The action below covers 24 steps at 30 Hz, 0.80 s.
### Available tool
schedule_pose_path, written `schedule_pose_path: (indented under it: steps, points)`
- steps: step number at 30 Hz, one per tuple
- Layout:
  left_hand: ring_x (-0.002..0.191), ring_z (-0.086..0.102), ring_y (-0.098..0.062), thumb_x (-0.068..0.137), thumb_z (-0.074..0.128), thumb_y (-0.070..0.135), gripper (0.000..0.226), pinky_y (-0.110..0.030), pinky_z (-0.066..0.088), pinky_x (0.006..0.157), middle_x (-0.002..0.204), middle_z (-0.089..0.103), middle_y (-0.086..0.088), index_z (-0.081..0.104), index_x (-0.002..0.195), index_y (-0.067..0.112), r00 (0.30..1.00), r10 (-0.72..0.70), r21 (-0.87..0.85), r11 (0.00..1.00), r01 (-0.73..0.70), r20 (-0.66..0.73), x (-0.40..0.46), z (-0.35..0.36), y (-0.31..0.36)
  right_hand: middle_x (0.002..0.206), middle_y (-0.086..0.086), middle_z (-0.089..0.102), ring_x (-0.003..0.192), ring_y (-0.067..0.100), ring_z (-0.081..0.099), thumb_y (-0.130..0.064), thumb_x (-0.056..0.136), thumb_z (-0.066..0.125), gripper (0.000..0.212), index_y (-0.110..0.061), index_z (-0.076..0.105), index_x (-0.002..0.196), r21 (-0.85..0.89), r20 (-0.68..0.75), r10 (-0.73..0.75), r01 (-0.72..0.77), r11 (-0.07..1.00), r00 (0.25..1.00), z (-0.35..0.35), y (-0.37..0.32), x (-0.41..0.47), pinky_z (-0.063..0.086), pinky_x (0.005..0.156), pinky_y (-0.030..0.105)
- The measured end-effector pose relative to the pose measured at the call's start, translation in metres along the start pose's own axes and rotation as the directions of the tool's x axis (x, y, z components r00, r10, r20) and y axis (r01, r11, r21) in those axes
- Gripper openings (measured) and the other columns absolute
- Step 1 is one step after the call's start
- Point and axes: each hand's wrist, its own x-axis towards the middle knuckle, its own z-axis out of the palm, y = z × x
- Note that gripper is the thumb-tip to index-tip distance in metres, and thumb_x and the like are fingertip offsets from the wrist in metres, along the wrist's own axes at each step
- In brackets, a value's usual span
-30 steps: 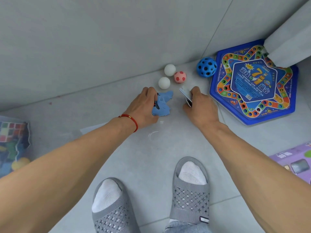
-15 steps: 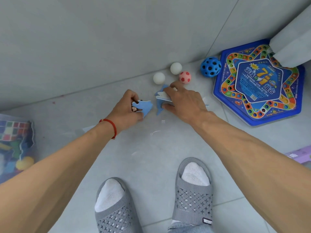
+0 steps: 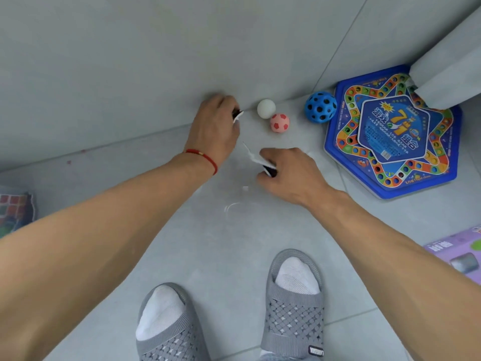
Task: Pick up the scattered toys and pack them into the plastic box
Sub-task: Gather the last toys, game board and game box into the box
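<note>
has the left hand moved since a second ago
Yes. The left hand has gone up toward the wall, now level with the white ball instead of below the balls.

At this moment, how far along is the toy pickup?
Early to midway. The clear plastic box at the left edge already shows colourful toys inside. In hand: the left hand and right hand each grip a thin flat piece. Left on the floor: white ball, pink-and-red ball, blue holed ball, blue star-patterned game board and purple box.

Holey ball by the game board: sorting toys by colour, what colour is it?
The holey ball is blue with black holes, head view.
</note>
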Motion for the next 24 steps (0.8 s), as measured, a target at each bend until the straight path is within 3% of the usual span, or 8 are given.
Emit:
schedule_pose_path:
  steps: [2, 4, 7, 9, 13, 16, 20, 24]
  points:
    - [0.095, 0.055, -0.038, 0.083, 0.062, 0.008, 0.014, -0.04, 0.042, 0.083, 0.096, 0.062, -0.016, 0.061, 0.096, 0.005, 0.994, 0.107, 0.122, 0.987, -0.109, 0.023, 0.006, 0.012, 0.002, 0.066, 0.003, 0.056, 0.064, 0.032, 0.059, -0.027, 0.079, 0.057, 0.015, -0.021, 0.044, 0.08, 0.206, -0.082, 0.042, -0.025, 0.978, 0.996, -0.014, 0.009, -0.005, 0.049, 0.056, 0.041]
    - [0.097, 0.055, -0.039, 0.082, 0.064, 0.004, 0.019, -0.043, 0.046, 0.082, 0.1, 0.061, -0.017, 0.059, 0.101, 0.004, 0.991, 0.112, 0.209, 0.97, -0.124, 0.068, 0.007, 0.019, 0.003, 0.08, 0.007, 0.062, 0.064, 0.03, 0.062, -0.017, 0.085, 0.055, 0.021, -0.017, 0.045, 0.104, 0.252, -0.199, 0.074, -0.022, 0.968, 0.977, -0.025, 0.017, -0.001, 0.052, 0.057, 0.046]
    - [0.105, 0.053, -0.038, 0.08, 0.07, 0.004, 0.033, -0.048, 0.051, 0.08, 0.113, 0.056, -0.018, 0.056, 0.11, 0.004, 0.99, 0.052, 0.242, 0.967, -0.084, 0.134, 0.006, 0.018, 0.005, 0.106, 0.011, 0.056, 0.072, 0.034, 0.058, -0.005, 0.086, 0.053, 0.059, -0.023, 0.035, 0.14, -0.025, -0.334, 0.092, -0.106, 0.994, 0.938, -0.03, 0.02, 0.021, 0.049, 0.058, 0.042]
    - [0.104, 0.055, -0.038, 0.08, 0.071, 0.009, 0.038, -0.043, 0.048, 0.08, 0.12, 0.051, -0.018, 0.054, 0.114, 0.004, 0.987, -0.001, 0.205, 0.978, -0.032, 0.159, 0.006, 0.016, 0.005, 0.113, 0.013, 0.052, 0.075, 0.039, 0.06, -0.011, 0.092, 0.054, 0.051, -0.025, 0.04, 0.139, -0.198, -0.401, 0.085, -0.177, 0.964, 0.912, -0.026, 0.016, 0.039, 0.045, 0.056, 0.04]
    - [0.094, 0.057, -0.03, 0.074, 0.072, 0.018, 0.04, -0.025, 0.029, 0.071, 0.116, 0.054, -0.009, 0.057, 0.111, 0.01, 0.987, -0.13, 0.044, 0.991, 0.126, 0.097, 0.002, 0.007, 0.012, 0.111, 0.015, 0.054, 0.079, 0.041, 0.061, -0.031, 0.097, 0.053, 0.031, -0.017, 0.047, 0.124, -0.226, -0.349, 0.136, -0.224, 0.948, 0.927, -0.008, 0.016, 0.066, 0.037, 0.056, 0.038]
    - [0.09, 0.056, -0.028, 0.069, 0.07, 0.016, 0.039, -0.022, 0.022, 0.065, 0.104, 0.059, -0.005, 0.058, 0.105, 0.009, 0.993, 0.047, -0.004, 0.999, -0.046, 0.109, 0.007, 0.0, 0.025, 0.106, 0.014, 0.053, 0.074, 0.039, 0.059, -0.031, 0.094, 0.055, 0.034, -0.016, 0.045, 0.122, -0.191, -0.315, 0.151, -0.219, 0.957, 0.937, -0.006, 0.016, 0.065, 0.041, 0.056, 0.039]
    - [0.089, 0.06, -0.037, 0.063, 0.064, 0.009, 0.051, -0.036, 0.044, 0.072, 0.106, 0.061, -0.011, 0.059, 0.113, 0.004, 0.923, 0.301, 0.034, 0.948, -0.318, 0.24, 0.032, 0.01, 0.035, 0.109, 0.013, 0.048, 0.07, 0.034, 0.05, -0.034, 0.081, 0.066, 0.052, -0.017, 0.044, 0.125, 0.006, -0.393, 0.243, -0.262, 0.965, 0.887, -0.02, 0.018, 0.036, 0.043, 0.059, 0.039]
    - [0.095, 0.06, -0.04, 0.067, 0.068, 0.01, 0.066, -0.045, 0.051, 0.082, 0.121, 0.054, -0.014, 0.053, 0.131, 0.009, 0.856, 0.25, 0.191, 0.911, -0.366, 0.452, 0.048, 0.03, 0.042, 0.113, 0.015, 0.05, 0.072, 0.032, 0.045, -0.033, 0.076, 0.069, 0.057, -0.015, 0.047, 0.126, 0.068, -0.508, 0.288, -0.295, 0.953, 0.812, -0.052, 0.038, 0.013, 0.039, 0.064, 0.037]
